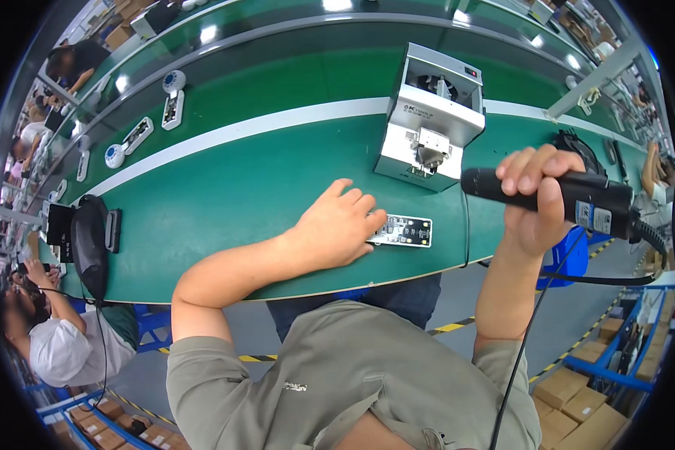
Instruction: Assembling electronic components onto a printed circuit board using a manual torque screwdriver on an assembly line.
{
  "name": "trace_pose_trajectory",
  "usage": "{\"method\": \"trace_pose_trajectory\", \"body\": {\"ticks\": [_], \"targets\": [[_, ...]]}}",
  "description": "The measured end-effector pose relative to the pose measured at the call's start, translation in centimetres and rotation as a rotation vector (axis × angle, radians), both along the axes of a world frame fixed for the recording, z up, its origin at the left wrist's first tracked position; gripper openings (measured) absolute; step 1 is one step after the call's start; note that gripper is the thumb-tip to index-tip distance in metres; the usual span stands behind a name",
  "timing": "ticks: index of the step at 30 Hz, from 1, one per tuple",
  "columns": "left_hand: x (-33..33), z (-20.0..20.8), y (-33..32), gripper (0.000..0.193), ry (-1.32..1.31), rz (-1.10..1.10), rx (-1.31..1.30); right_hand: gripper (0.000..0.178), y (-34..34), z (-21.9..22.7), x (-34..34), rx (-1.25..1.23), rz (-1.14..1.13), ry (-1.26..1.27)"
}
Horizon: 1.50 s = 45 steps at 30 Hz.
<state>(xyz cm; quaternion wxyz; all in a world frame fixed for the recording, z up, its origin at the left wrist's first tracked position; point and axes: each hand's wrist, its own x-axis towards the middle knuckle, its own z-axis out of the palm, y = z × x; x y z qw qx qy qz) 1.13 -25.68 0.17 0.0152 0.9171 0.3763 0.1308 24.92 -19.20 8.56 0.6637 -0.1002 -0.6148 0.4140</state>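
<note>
A black electric screwdriver (592,196) is held up over the table's right part by my right hand (536,191), fingers wrapped round its body. Its blunt dark end points left, and a coiled cord leaves the other end. My left hand (336,226) lies low over the green table, its fingers holding the left end of a narrow white housing with a circuit board (411,231) in it. That hand covers part of the housing. Just beyond them stands a silver screw feeder (435,116), its front toward me.
White camera-like units with round heads (174,81) and open housings (137,135) lie at the far left. A black bag-like object (90,247) sits at the table's left end. A thin black cable (467,225) hangs over the front edge. Other people work on the left and right.
</note>
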Motion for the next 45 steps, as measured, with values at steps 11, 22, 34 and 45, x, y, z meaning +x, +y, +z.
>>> {"method": "trace_pose_trajectory", "body": {"ticks": [11,22,34,45], "targets": [[0.2,-2.4,-0.4,0.031,-0.086,0.008,0.029,0.014,3.0,-0.9,-2.8,-0.003,0.088,-0.104],[0.2,-2.8,0.3,0.022,-0.129,-0.015,0.111,0.025,0.0,-3.4,-0.3,-0.224,0.110,-0.095],[0.4,-2.3,0.0,0.028,-0.100,0.003,0.005,0.023,-0.2,-4.9,0.7,-0.246,0.096,-0.091],[0.5,-2.6,0.2,0.027,-0.120,0.012,0.023,0.019,0.5,-5.2,0.8,-0.269,0.184,-0.093]]}}
